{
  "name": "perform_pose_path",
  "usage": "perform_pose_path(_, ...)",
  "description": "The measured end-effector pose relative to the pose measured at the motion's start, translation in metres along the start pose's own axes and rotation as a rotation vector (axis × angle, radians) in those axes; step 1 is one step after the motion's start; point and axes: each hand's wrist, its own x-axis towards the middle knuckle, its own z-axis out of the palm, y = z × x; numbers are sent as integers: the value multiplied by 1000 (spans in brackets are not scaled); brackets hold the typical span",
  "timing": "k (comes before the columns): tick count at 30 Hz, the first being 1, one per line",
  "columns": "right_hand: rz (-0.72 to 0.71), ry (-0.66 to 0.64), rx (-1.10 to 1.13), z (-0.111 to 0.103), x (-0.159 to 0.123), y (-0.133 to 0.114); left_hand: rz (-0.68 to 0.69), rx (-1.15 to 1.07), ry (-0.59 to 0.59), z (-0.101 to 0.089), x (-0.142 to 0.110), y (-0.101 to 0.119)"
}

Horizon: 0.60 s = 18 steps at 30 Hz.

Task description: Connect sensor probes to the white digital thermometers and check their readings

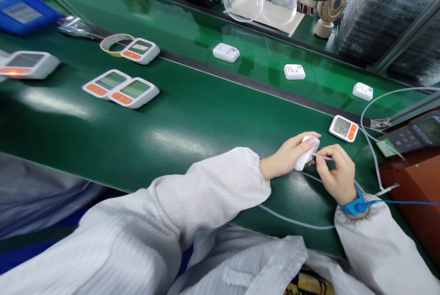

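My left hand [287, 156] is closed around a small white electronic monitor [305, 153], tilted up on its side. At its right edge, my right hand [337, 171] pinches the end of a thin whitish tube [323, 157], which touches or enters the device; exactly how far in is hidden by the fingers. A blue wrist strap [355, 205] with a blue cord circles my right wrist. Just beyond the hands lies another white monitor [343, 128] with orange buttons and digits on its screen. Clear tubing [295, 222] runs across the bench below my hands.
White monitors with orange buttons lie at left on the green bench [206, 116], one beside a tape roll [115, 44]. Several white units, such as this one [226, 52], sit on the green strip behind. A handheld meter [417, 132] rests on an orange-brown box [412, 180] at right.
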Motion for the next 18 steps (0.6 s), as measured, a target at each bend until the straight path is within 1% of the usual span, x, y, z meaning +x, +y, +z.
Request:
perform_pose_path(8, 4, 19, -8, 1, -1, 1, -10, -18, -3, 1, 0, 0)
perform_pose_path(18, -7, -17, 54, 1, 1, 0, -20, 13, -6, 1, -1, -1)
